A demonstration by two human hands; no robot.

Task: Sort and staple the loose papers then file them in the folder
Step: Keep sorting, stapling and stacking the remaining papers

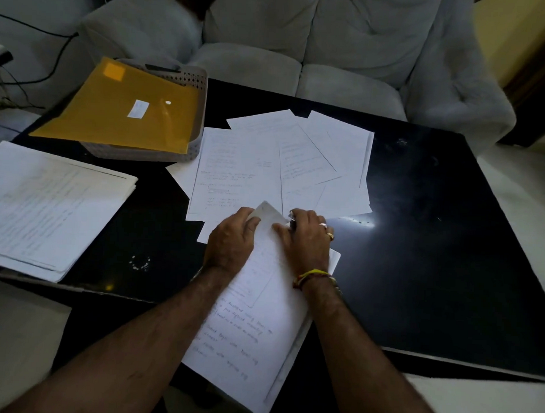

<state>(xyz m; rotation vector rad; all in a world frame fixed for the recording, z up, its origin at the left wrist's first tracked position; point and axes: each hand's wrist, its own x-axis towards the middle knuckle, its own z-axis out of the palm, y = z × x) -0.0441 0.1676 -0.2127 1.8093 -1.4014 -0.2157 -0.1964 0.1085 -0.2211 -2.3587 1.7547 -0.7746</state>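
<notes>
White handwritten paper sheaf [254, 335] lies on my glossy black bench [433, 243], left hand [231, 240] and right hand [307, 238] fingers pinching its raised top corner, yellow plastic folder [120, 108] far-left.

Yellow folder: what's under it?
The folder lies on top of a grey perforated tray, overhanging its left rim. The tray sits on the black table. The folder hides whatever is inside the tray.
</notes>
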